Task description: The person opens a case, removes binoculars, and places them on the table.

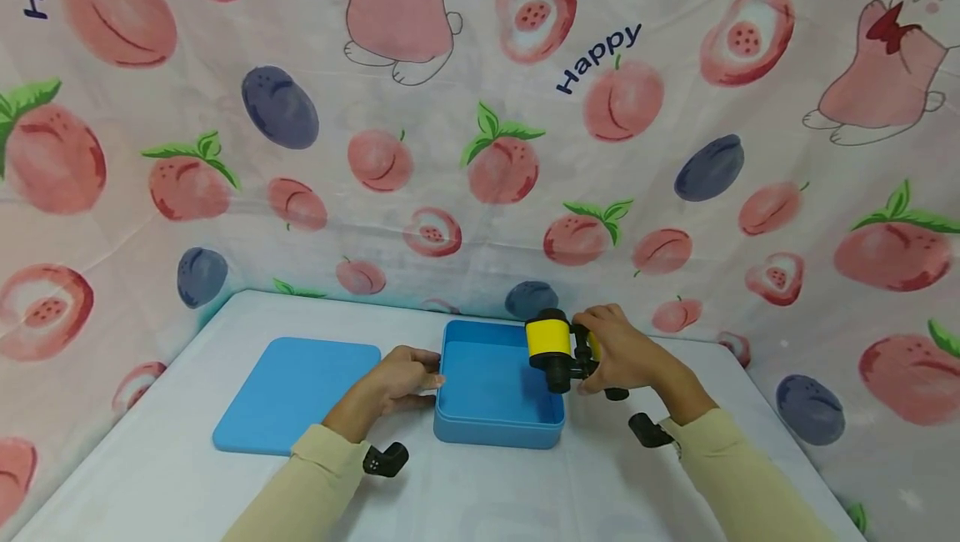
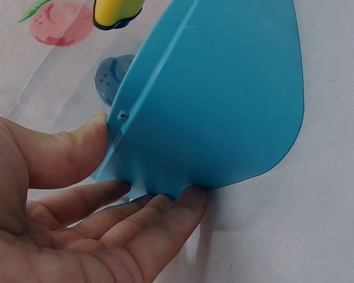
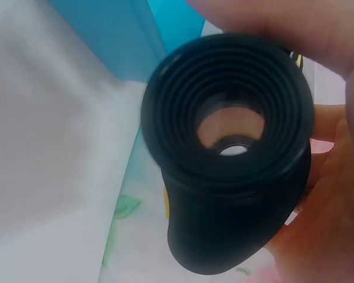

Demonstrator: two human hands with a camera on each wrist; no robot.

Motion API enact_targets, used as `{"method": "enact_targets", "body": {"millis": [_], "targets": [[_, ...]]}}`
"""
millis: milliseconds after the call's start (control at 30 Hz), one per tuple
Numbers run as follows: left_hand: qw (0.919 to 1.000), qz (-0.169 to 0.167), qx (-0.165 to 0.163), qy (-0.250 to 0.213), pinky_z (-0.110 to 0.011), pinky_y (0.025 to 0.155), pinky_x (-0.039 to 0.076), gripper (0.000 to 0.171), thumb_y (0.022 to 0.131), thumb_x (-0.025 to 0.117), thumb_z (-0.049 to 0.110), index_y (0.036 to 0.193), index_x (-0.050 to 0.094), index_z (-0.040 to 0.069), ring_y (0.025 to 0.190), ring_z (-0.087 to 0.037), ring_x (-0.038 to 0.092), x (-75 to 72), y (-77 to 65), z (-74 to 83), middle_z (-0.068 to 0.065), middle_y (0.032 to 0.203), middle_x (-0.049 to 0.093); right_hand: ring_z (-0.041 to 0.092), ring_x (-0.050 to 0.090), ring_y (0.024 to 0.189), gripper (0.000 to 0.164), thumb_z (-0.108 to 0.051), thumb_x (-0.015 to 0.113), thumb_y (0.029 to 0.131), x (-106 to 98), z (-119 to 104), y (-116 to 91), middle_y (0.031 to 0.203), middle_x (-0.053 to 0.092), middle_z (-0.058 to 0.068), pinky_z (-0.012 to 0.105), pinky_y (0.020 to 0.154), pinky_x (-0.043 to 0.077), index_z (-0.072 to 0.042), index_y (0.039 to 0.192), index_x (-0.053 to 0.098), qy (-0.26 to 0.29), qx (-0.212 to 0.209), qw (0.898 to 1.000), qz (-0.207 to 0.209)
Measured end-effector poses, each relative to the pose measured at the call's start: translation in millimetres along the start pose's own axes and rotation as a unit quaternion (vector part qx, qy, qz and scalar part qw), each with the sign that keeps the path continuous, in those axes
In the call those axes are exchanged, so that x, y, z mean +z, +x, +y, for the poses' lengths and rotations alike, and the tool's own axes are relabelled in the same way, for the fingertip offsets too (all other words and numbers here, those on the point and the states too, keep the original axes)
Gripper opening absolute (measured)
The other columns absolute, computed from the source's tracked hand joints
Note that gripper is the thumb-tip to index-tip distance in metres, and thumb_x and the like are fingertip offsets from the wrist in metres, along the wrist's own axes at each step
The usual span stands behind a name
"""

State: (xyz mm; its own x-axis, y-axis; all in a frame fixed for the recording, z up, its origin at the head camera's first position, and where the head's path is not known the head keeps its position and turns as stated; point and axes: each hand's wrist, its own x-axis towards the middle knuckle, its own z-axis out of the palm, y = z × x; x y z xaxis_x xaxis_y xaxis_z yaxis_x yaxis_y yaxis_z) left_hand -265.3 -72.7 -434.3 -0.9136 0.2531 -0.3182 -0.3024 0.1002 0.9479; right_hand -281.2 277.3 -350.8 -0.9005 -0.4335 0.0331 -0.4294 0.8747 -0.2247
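Binoculars (image 1: 550, 343) in yellow and black hang over the right side of a blue open-topped box (image 1: 497, 434). My right hand (image 1: 618, 348) grips them around one barrel and the middle. Up close in the right wrist view is a black eyecup (image 3: 165, 124), with that hand's thumb and fingers around the barrel. On the box's left side rests my left hand (image 1: 401, 379). In the left wrist view its thumb touches the rim, and its extended fingers (image 2: 147, 242) lie against the outer wall (image 2: 224, 106). The box's visible floor holds nothing.
A flat blue lid (image 1: 300, 392) lies left of the box on the white table (image 1: 465, 492). Behind the table hangs a cloth (image 1: 450, 150) printed with peaches and rabbits. Black wrist devices (image 1: 386, 460) sit at both cuffs.
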Motion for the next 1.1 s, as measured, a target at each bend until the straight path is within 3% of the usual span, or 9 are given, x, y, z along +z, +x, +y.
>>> {"method": "enact_targets", "body": {"millis": [1100], "targets": [[1.0000,0.003,-0.001,-0.004,-0.060,0.109,0.051,0.059,0.096,0.064,-0.005,0.152,0.043,-0.011,0.139,-0.041,0.055,0.3,-0.7,-0.6,-0.031,0.156,0.047,0.041,0.044,0.130,0.103,-0.040,0.099,0.061,-7.5,34.4,-27.1,0.143,0.056,0.022,0.062,0.100,0.055,0.001,0.144,0.053,-0.012,0.007,1.000,0.010]]}}
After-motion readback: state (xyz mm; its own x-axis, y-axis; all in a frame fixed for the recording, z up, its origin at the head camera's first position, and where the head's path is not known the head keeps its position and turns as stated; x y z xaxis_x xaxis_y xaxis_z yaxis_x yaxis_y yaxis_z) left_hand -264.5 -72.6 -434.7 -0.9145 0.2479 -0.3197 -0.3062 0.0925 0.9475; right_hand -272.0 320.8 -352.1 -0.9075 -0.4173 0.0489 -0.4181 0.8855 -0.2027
